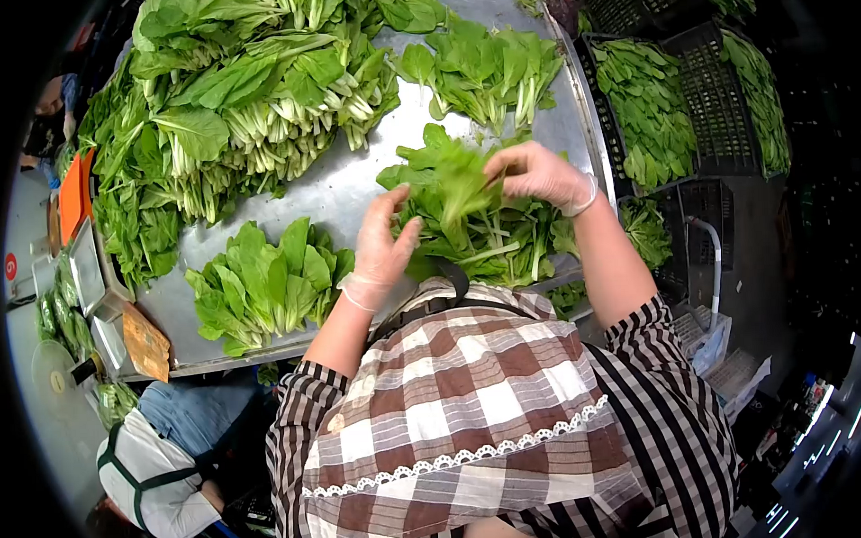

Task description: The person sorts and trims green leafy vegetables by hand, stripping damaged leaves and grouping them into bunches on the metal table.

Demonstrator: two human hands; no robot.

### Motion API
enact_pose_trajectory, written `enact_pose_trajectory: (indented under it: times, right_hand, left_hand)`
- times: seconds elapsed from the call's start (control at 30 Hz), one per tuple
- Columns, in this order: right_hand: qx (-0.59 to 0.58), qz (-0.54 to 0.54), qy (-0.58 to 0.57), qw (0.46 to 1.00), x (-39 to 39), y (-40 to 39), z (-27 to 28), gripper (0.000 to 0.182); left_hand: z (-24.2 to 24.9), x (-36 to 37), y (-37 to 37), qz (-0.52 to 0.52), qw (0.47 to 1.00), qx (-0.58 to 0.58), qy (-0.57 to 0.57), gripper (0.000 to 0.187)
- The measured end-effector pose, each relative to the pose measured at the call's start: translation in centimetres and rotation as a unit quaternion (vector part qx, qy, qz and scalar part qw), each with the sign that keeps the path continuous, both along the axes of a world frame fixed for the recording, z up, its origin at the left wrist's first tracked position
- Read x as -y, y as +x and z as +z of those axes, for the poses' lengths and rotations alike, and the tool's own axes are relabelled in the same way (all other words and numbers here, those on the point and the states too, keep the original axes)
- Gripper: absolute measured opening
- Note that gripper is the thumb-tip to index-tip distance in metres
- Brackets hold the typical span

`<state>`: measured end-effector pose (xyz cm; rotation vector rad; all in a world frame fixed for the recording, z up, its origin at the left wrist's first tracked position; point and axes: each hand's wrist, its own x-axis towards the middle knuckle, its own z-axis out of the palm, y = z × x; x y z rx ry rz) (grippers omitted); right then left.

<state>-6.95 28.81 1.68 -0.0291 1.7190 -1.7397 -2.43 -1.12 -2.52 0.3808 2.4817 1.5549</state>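
Note:
My left hand [382, 244], in a clear thin glove, is held with thumb and fingers apart beside a loose heap of leafy greens [506, 247] at the table's near edge. Nothing shows in its grasp. My right hand [539, 177], gloved too, pinches a leafy green [465, 180] over that heap; its leaves are smeared by motion. To the left lies a neat bunch of leafy greens [270, 284]. Another bunch [490, 72] rests farther back. A large pile of greens [254, 95] with pale stems covers the back left.
The metal table [352, 182] has a raised right edge. Black crates hold upright greens [645, 110] beyond it. At the left stand a scale-like metal tray [87, 267], an orange board [72, 198] and bagged greens [64, 305]. A person in a white top [158, 478] is at lower left.

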Motion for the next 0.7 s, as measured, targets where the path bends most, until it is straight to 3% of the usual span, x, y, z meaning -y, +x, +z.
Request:
enact_pose_trajectory:
  times: [0.1, 0.13, 0.2, 0.3, 0.4, 0.5, 0.53, 0.63, 0.7]
  right_hand:
    - [-0.007, -0.060, 0.125, 0.990, 1.4, -2.8, 0.8, 0.020]
    - [-0.036, -0.163, 0.131, 0.977, 1.8, -4.1, -0.5, 0.021]
    - [-0.148, -0.269, 0.224, 0.925, 1.5, -7.5, -6.1, 0.018]
    - [-0.207, -0.235, 0.462, 0.830, 2.4, -9.9, -6.6, 0.014]
    - [-0.216, -0.261, 0.434, 0.835, 2.0, -10.7, -8.5, 0.014]
    - [-0.189, -0.303, 0.253, 0.899, 2.0, -9.0, -7.3, 0.013]
    - [-0.155, -0.265, 0.204, 0.930, 2.2, -7.9, -6.6, 0.013]
    - [-0.006, 0.075, 0.178, 0.981, 1.4, -5.8, -3.3, 0.014]
    - [0.030, 0.080, 0.220, 0.972, 0.6, -5.8, -4.0, 0.015]
  left_hand:
    - [-2.1, 1.0, 0.5, 0.035, 0.998, 0.045, 0.009, 0.049]
    - [-2.2, 1.0, 0.6, 0.043, 0.997, 0.057, 0.010, 0.049]
    - [-2.8, 1.3, 0.8, 0.062, 0.995, 0.081, 0.022, 0.047]
    - [-3.6, 2.0, 1.3, 0.093, 0.989, 0.109, 0.038, 0.043]
    - [-2.1, 2.8, 1.7, 0.113, 0.988, 0.102, -0.009, 0.030]
    - [-0.7, 3.9, 3.0, 0.059, 0.987, 0.116, -0.090, 0.023]
    - [-1.1, 4.3, 3.5, 0.040, 0.987, 0.125, -0.090, 0.026]
    - [-1.1, 5.2, 4.3, -0.083, 0.970, 0.069, -0.219, 0.031]
    - [-1.3, 4.6, 4.5, -0.094, 0.963, 0.051, -0.246, 0.030]
